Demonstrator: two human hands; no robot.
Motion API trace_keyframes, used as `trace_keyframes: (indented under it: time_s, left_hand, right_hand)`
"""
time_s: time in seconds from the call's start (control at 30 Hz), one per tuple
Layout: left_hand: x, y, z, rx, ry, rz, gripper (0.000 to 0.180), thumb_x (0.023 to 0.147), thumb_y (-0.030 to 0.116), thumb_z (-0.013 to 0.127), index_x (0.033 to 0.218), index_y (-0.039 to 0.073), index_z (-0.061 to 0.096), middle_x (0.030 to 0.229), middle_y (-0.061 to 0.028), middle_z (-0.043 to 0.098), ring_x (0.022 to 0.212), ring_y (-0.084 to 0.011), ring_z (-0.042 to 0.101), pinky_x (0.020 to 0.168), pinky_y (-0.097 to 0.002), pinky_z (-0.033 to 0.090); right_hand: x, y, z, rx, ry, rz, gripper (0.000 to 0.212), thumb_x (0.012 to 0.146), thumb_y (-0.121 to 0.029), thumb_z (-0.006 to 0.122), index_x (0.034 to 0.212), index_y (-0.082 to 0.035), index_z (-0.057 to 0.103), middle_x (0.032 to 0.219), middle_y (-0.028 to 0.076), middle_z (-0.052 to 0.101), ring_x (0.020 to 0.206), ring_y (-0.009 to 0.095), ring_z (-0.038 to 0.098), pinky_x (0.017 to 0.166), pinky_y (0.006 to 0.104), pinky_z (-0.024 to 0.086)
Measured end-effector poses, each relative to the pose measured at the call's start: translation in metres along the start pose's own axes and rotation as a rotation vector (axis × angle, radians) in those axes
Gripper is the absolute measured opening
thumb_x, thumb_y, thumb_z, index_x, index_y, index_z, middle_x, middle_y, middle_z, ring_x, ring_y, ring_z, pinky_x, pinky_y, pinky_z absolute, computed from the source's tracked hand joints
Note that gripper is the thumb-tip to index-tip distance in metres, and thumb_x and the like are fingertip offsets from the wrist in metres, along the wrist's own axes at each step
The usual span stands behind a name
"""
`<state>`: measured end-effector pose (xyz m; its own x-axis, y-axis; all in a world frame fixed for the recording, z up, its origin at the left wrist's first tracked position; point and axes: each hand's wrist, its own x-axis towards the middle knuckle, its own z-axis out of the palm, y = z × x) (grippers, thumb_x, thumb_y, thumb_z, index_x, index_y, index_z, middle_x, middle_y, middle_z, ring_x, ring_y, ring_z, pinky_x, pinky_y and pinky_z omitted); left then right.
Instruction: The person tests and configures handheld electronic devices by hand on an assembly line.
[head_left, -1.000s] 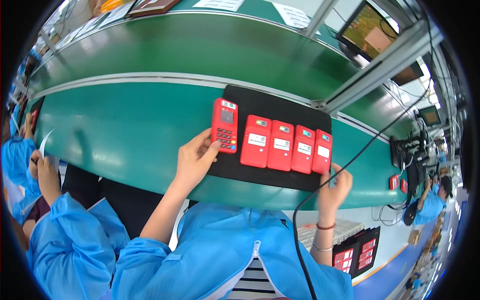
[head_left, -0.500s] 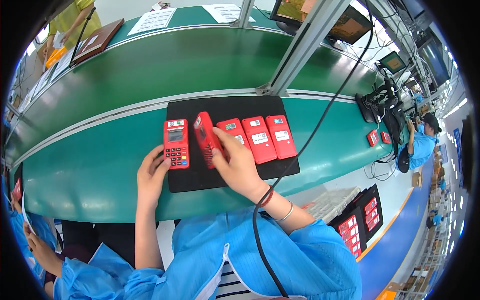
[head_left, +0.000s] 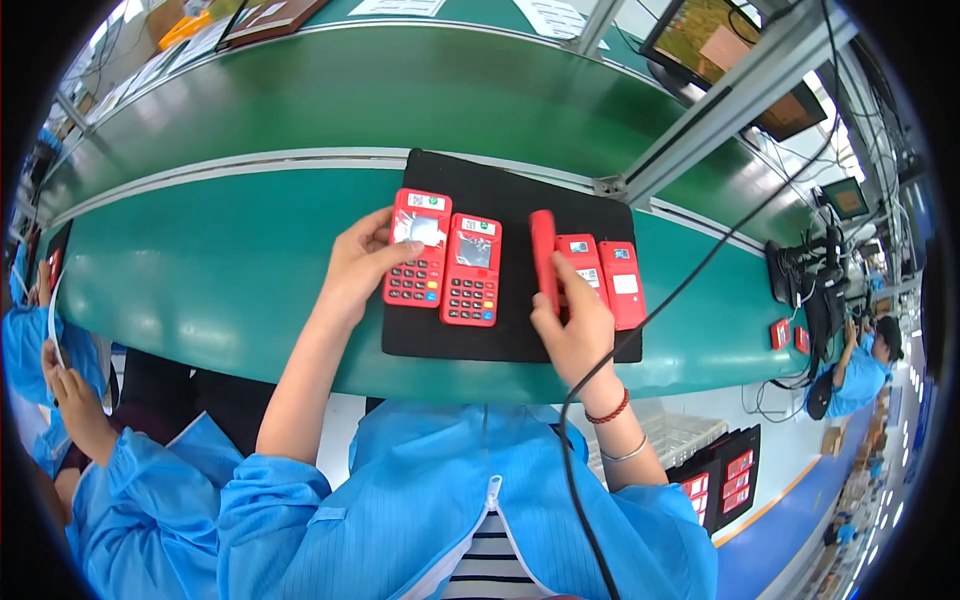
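My left hand [head_left: 366, 266] grips a red card payment terminal [head_left: 415, 275] by its left side, thumb on the front below the screen. This one lies keypad up on a black mat [head_left: 460, 343]. Close to its right is a second red terminal [head_left: 470, 290], also keypad up. A third red terminal [head_left: 543, 258] stands tilted on edge in my right hand [head_left: 577, 318], its thumb and fingers closed around the lower part. Right of it, two more terminals [head_left: 625, 285] lie face down with white labels showing; my right hand partly covers the nearer one.
The mat lies on a green bench [head_left: 250, 260] below a raised green shelf [head_left: 330, 100]. A black cable [head_left: 690, 280] crosses in front of the bench. A metal post [head_left: 700, 110] rises at the back right. Co-workers sit at left and far right; more terminals [head_left: 740, 480] stand below right.
The terminal my right hand held now lies keypad up beside the first. My right hand has lifted another from the face-down row. My left hand grips higher up, and the view has shifted.
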<state>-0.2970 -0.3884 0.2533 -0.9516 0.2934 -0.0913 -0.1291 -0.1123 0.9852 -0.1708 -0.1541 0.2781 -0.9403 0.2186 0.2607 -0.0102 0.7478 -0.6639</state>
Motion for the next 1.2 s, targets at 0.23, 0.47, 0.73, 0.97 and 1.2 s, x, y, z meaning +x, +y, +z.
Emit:
trace_keyframes:
  time_s: [0.23, 0.47, 0.73, 0.97, 1.2]
  left_hand:
    - [-0.025, 0.007, -0.029, 0.735, 0.084, 0.263, 0.081, 0.072, 0.028, 0.084, 0.138, -0.002, 0.048, 0.135, -0.0186, 0.049, 0.105, -0.0212, 0.06, 0.088, -0.0321, 0.051]
    - [-0.044, 0.001, -0.012, 0.97, 0.036, 0.377, 0.086, 0.059, 0.032, 0.092, 0.136, 0.016, 0.054, 0.147, -0.0159, 0.036, 0.131, -0.0351, 0.038, 0.108, -0.0465, 0.038]
    - [-0.038, -0.012, -0.02, 0.882, 0.051, 0.442, 0.074, 0.061, 0.029, 0.091, 0.127, 0.015, 0.061, 0.145, -0.0122, 0.041, 0.127, -0.0313, 0.043, 0.106, -0.0429, 0.041]
    - [-0.039, -0.015, -0.019, 0.931, 0.08, 0.501, 0.069, 0.061, 0.029, 0.091, 0.122, 0.013, 0.065, 0.144, -0.0122, 0.046, 0.122, -0.0303, 0.046, 0.101, -0.0421, 0.043]
    - [-0.046, -0.007, -0.008, 0.955, 0.091, 0.486, 0.06, 0.065, 0.024, 0.088, 0.119, 0.012, 0.066, 0.141, -0.0114, 0.05, 0.119, -0.0285, 0.05, 0.098, -0.0406, 0.044]
  right_hand:
    - [-0.002, 0.003, -0.005, -0.42, 0.1, -0.381, 0.044, 0.075, -0.008, 0.076, 0.117, -0.006, 0.066, 0.124, 0.016, 0.058, 0.111, 0.035, 0.056, 0.091, 0.041, 0.05]
    - [0.0, 0.019, -0.013, -0.069, 0.067, -0.136, 0.047, 0.076, -0.005, 0.072, 0.121, -0.001, 0.062, 0.122, 0.02, 0.062, 0.109, 0.04, 0.061, 0.094, 0.0418, 0.05]
    - [-0.011, 0.037, -0.018, 0.178, 0.087, 0.141, 0.03, 0.085, -0.001, 0.068, 0.115, -0.001, 0.067, 0.112, 0.015, 0.067, 0.099, 0.02, 0.066, 0.085, 0.0291, 0.053]
    - [-0.012, 0.06, -0.045, -0.282, 0.02, -0.072, 0.056, 0.08, -0.011, 0.073, 0.133, -0.006, 0.055, 0.135, 0.026, 0.051, 0.121, 0.042, 0.053, 0.101, 0.0435, 0.045]
    - [-0.013, 0.049, -0.035, 0.185, 0.215, 0.288, 0.037, 0.1, -0.013, 0.047, 0.133, 0.002, 0.053, 0.119, 0.021, 0.064, 0.111, 0.028, 0.061, 0.096, 0.0349, 0.046]
